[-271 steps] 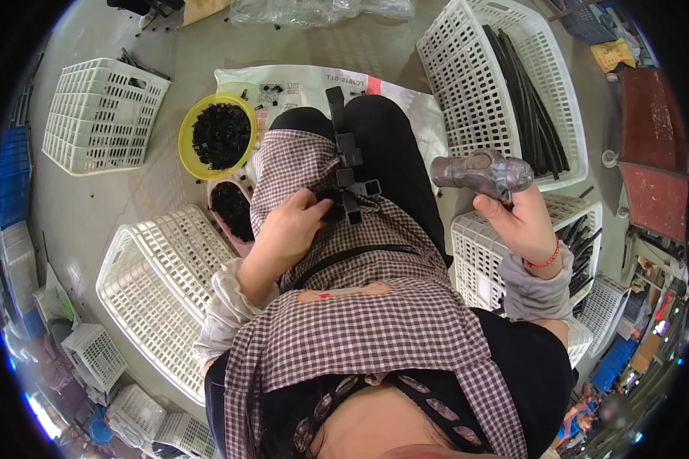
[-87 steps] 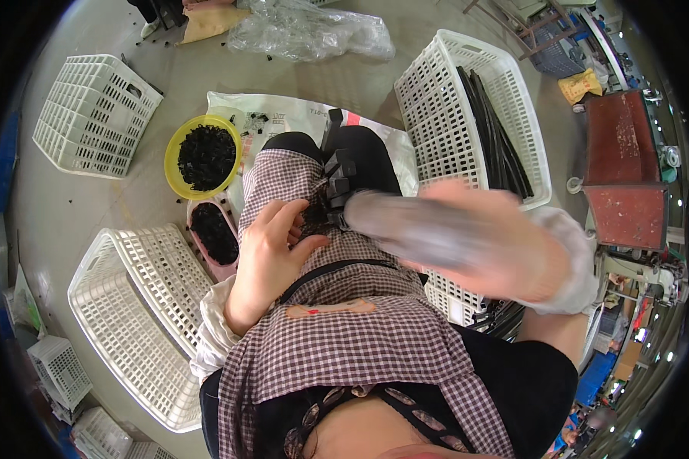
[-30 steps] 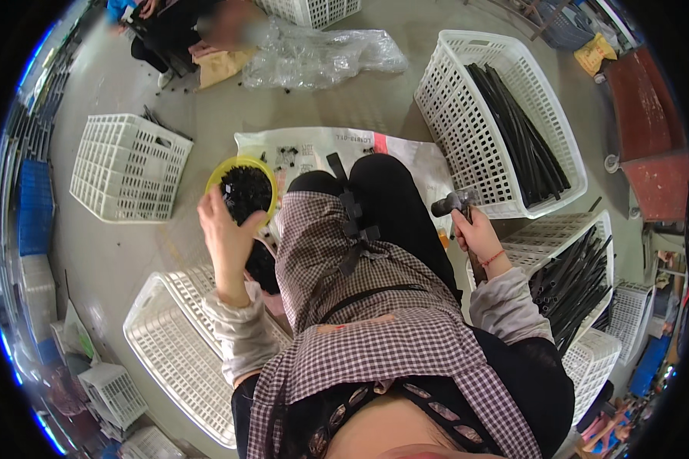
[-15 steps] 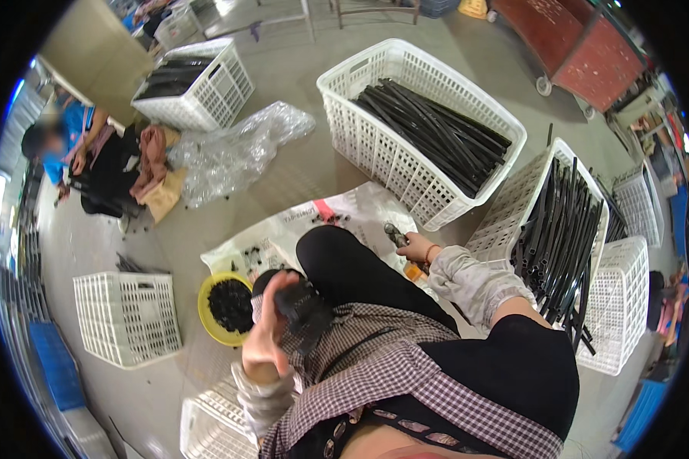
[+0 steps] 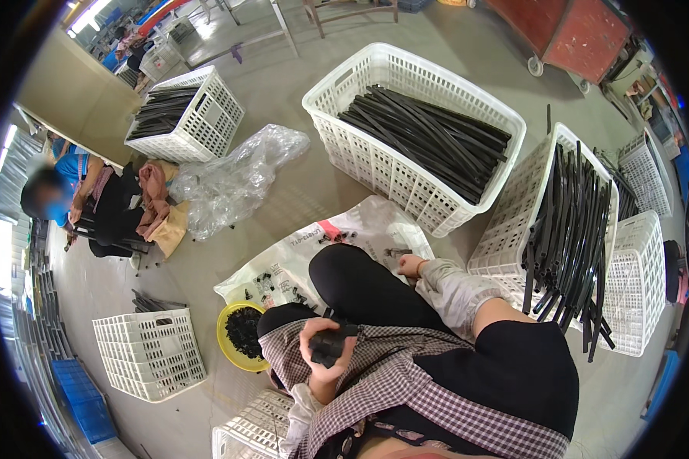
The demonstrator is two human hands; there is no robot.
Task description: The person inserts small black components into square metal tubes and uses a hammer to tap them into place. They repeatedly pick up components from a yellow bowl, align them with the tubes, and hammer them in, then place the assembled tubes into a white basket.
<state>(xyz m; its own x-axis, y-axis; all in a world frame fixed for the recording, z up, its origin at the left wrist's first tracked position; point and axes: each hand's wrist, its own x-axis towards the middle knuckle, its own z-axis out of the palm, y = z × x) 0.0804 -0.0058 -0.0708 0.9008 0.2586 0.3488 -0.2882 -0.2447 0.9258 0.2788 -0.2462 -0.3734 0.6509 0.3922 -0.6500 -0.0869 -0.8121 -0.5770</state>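
In front of my lap, my left hand [image 5: 327,356] is wrapped round a handful of short black pieces [image 5: 328,344]. Their exact kind cannot be made out. Farther right, beyond my raised knee, my right hand [image 5: 411,266] is closed on a grey metal tool [image 5: 397,252] held low over a white sack [image 5: 298,246] spread on the floor. Most of the tool is hidden by the hand. Small black parts [image 5: 266,281] lie scattered on the sack. Beside my left knee stands a yellow bowl [image 5: 223,342] filled with small black parts.
A large white crate [image 5: 386,172] of black tubes stands ahead; another crate [image 5: 505,245] with tubes sticking out is at right. Clear plastic sheeting [image 5: 237,176] lies to the left, near a seated co-worker [image 5: 84,180]. More crates stand around, and a red cart [image 5: 582,42] is far right.
My left hand has come down and right, from beside the bowl to my lap, still with the black pieces. My right hand has drawn slightly left with the tool. The view has shifted.
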